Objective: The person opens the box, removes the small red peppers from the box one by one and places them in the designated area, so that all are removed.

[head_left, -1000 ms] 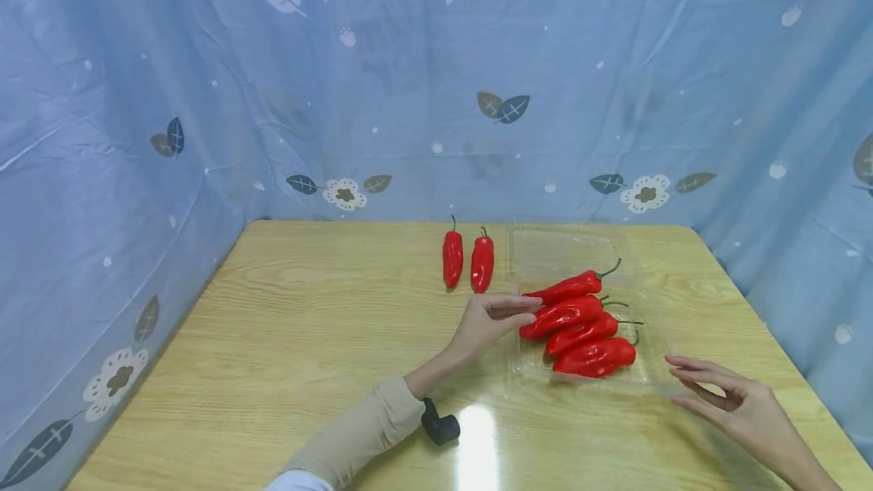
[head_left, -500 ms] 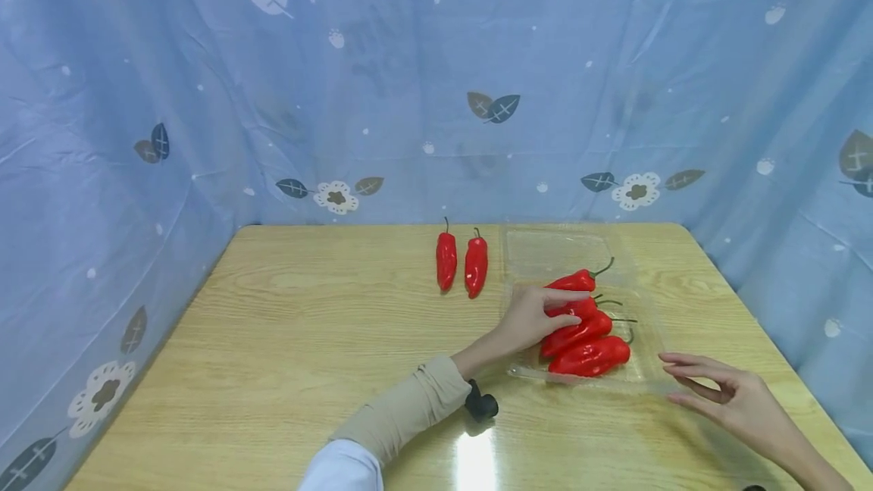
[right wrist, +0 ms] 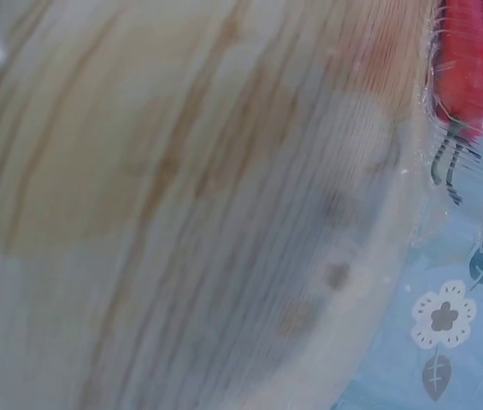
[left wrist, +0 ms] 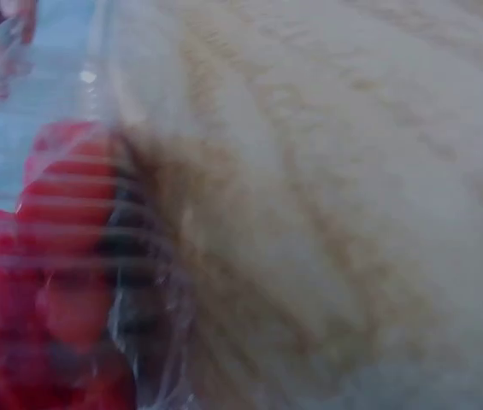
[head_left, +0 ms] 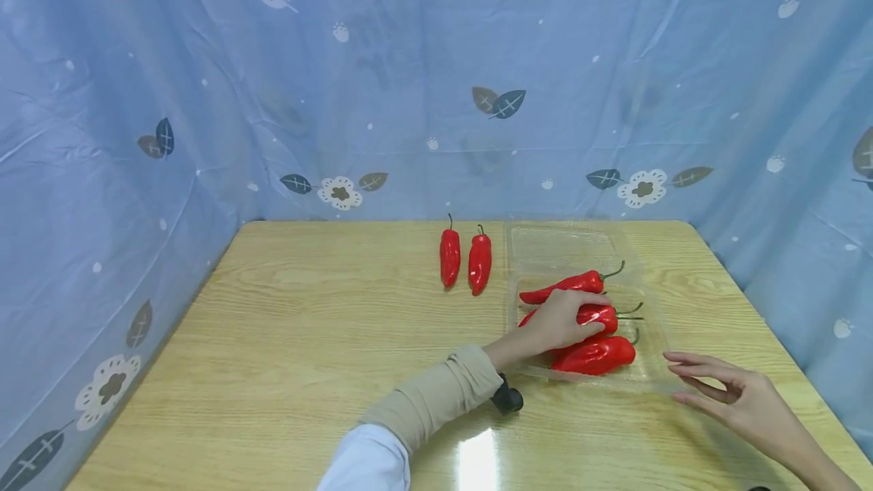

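My left hand (head_left: pixel 562 318) reaches over the clear plastic box (head_left: pixel 651 370), its thumb and fingers around a red pepper (head_left: pixel 597 317) in the middle. Another long red pepper (head_left: pixel 562 286) lies behind this hand, and a thick red pepper (head_left: pixel 596 355) lies in front. Part of the middle pile is hidden under the palm. Near the box's right front corner, my right hand (head_left: pixel 733 396) has its thumb and fingers apart; contact with the box cannot be made out. In the left wrist view, blurred red peppers (left wrist: pixel 70 196) show through the box wall.
Two red peppers (head_left: pixel 449 258) stand apart from the box, side by side at the table's back. The box's open lid (head_left: pixel 562 248) lies flat behind it. A patterned blue curtain (head_left: pixel 423 82) borders the wooden table (head_left: pixel 327 309).
My left hand has moved right, from the box's left side onto the middle peppers. One middle pepper has shifted right and toward the front. My right hand stays nearly in place.
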Action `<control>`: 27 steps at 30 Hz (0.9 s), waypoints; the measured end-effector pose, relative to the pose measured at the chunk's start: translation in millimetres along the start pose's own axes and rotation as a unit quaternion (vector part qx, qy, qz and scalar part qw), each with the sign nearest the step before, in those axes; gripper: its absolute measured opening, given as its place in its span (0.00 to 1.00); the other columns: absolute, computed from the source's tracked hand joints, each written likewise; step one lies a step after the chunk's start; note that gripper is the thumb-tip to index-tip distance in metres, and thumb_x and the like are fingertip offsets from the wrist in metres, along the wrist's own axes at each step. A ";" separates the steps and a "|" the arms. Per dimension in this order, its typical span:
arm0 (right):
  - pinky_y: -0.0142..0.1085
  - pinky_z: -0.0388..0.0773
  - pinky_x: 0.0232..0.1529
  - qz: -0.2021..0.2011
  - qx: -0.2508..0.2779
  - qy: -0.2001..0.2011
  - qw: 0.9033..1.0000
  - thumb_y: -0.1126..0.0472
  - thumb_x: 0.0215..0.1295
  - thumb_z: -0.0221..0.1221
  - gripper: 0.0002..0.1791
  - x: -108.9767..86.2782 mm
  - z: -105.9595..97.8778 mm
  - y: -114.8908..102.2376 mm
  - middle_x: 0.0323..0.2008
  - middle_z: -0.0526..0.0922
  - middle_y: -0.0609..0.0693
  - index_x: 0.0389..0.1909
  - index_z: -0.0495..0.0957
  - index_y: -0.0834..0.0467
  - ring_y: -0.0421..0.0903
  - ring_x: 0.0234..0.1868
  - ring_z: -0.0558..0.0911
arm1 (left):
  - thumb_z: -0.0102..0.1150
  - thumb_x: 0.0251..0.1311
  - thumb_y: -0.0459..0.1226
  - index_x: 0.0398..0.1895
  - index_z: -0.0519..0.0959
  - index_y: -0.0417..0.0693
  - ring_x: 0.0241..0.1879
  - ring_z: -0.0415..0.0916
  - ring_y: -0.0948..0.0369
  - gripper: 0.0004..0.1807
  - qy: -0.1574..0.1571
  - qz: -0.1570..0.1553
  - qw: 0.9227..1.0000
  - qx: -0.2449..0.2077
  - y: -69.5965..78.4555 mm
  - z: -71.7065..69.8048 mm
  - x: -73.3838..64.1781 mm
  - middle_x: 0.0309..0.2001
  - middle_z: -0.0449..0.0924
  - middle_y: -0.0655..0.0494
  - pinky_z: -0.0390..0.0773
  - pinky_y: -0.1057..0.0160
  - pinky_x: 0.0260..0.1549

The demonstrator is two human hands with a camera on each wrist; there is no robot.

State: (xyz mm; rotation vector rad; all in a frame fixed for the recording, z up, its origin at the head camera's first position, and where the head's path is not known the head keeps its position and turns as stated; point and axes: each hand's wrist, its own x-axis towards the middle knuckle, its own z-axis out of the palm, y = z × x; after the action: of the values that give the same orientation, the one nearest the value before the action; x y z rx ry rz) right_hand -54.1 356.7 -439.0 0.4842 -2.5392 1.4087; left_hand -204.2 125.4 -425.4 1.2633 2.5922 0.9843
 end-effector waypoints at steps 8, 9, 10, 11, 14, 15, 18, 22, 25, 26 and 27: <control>0.27 0.79 0.41 -0.005 -0.001 0.002 1.000 0.82 0.46 0.65 0.20 0.5 2.4 2.0 0.55 0.78 0.35 0.44 0.80 0.73 0.29 0.50 0.79 | 0.67 0.56 0.48 0.62 0.75 0.61 0.45 0.72 0.76 0.28 -0.002 -0.022 0.998 0.052 1.9 5.6 -6.1 0.53 0.79 0.69 0.68 0.83 0.36; 0.27 0.79 0.41 -0.005 -0.001 0.002 1.000 0.82 0.46 0.65 0.20 0.4 2.6 2.3 0.55 0.78 0.35 0.44 0.80 0.73 0.29 0.50 0.79 | 0.68 0.55 0.49 0.63 0.75 0.61 0.43 0.72 0.76 0.30 -0.005 -0.023 0.998 0.054 1.5 5.8 -6.6 0.54 0.78 0.69 0.68 0.84 0.34; 0.27 0.79 0.41 -0.005 -0.002 0.003 1.000 0.82 0.46 0.65 0.20 0.2 2.7 2.6 0.55 0.78 0.35 0.44 0.80 0.73 0.28 0.50 0.79 | 0.68 0.54 0.50 0.63 0.74 0.61 0.42 0.72 0.77 0.31 -0.007 -0.022 0.998 0.054 1.3 5.7 -7.3 0.55 0.78 0.68 0.68 0.84 0.33; 0.27 0.79 0.41 -0.004 -0.003 0.003 1.000 0.82 0.46 0.65 0.20 0.1 2.9 2.6 0.55 0.78 0.35 0.44 0.80 0.72 0.28 0.50 0.79 | 0.69 0.53 0.50 0.64 0.73 0.61 0.42 0.72 0.78 0.32 -0.007 -0.023 0.998 0.055 1.2 5.5 -7.9 0.56 0.78 0.68 0.67 0.85 0.31; 0.27 0.79 0.41 0.001 -0.005 0.005 1.000 0.82 0.46 0.65 0.20 0.4 3.2 2.3 0.54 0.78 0.34 0.44 0.80 0.73 0.28 0.50 0.79 | 0.69 0.54 0.48 0.63 0.74 0.61 0.39 0.72 0.78 0.31 0.007 -0.023 0.999 0.038 1.4 3.8 -9.8 0.56 0.78 0.67 0.67 0.84 0.27; 0.26 0.79 0.41 0.003 -0.009 0.007 1.000 0.82 0.46 0.65 0.20 0.6 3.3 2.2 0.54 0.78 0.34 0.44 0.80 0.73 0.28 0.50 0.78 | 0.69 0.53 0.48 0.63 0.75 0.62 0.38 0.72 0.78 0.30 0.014 -0.024 0.999 0.033 1.6 2.8 -10.4 0.55 0.79 0.66 0.67 0.84 0.26; 0.26 0.79 0.41 0.011 -0.018 0.016 1.000 0.81 0.46 0.66 0.20 0.9 3.6 1.3 0.53 0.79 0.34 0.44 0.80 0.72 0.28 0.49 0.79 | 0.69 0.53 0.48 0.61 0.76 0.64 0.36 0.71 0.78 0.29 0.034 -0.028 0.999 -0.004 2.8 -1.3 -13.1 0.49 0.82 0.67 0.69 0.82 0.24; 0.27 0.79 0.41 0.008 -0.027 0.022 0.999 0.81 0.45 0.67 0.20 -0.1 3.2 0.6 0.53 0.79 0.35 0.43 0.81 0.72 0.27 0.49 0.79 | 0.69 0.54 0.47 0.62 0.76 0.64 0.38 0.69 0.76 0.29 0.057 -0.028 0.995 -0.081 6.7 -9.6 -18.5 0.47 0.82 0.65 0.72 0.81 0.26; 0.26 0.78 0.41 0.001 -0.029 0.018 0.999 0.81 0.45 0.66 0.20 -0.3 2.1 0.1 0.53 0.78 0.33 0.44 0.80 0.72 0.27 0.50 0.78 | 0.69 0.54 0.45 0.62 0.75 0.62 0.39 0.70 0.75 0.29 0.072 -0.027 0.989 -0.130 10.3 -17.8 -24.8 0.46 0.82 0.63 0.73 0.81 0.28; 0.26 0.78 0.41 0.001 -0.031 0.017 0.999 0.81 0.45 0.66 0.20 -0.1 1.8 0.0 0.54 0.77 0.32 0.44 0.80 0.72 0.26 0.50 0.78 | 0.69 0.54 0.44 0.62 0.75 0.61 0.38 0.70 0.75 0.29 0.076 -0.028 0.986 -0.143 11.0 -20.6 -27.4 0.45 0.82 0.62 0.74 0.81 0.28; 0.25 0.78 0.41 0.003 -0.033 0.017 0.999 0.80 0.45 0.67 0.20 0.1 1.6 -0.1 0.53 0.77 0.32 0.43 0.80 0.72 0.26 0.50 0.78 | 0.69 0.55 0.43 0.62 0.75 0.60 0.38 0.70 0.74 0.29 0.080 -0.030 0.984 -0.157 11.5 -23.5 -30.4 0.44 0.82 0.62 0.74 0.80 0.29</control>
State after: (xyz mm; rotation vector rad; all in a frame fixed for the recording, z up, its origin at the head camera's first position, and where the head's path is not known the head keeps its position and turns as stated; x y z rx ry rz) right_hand -54.1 355.3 -439.7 0.4365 -2.5526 1.3198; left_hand -184.8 96.3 -405.8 1.0589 2.4370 1.4672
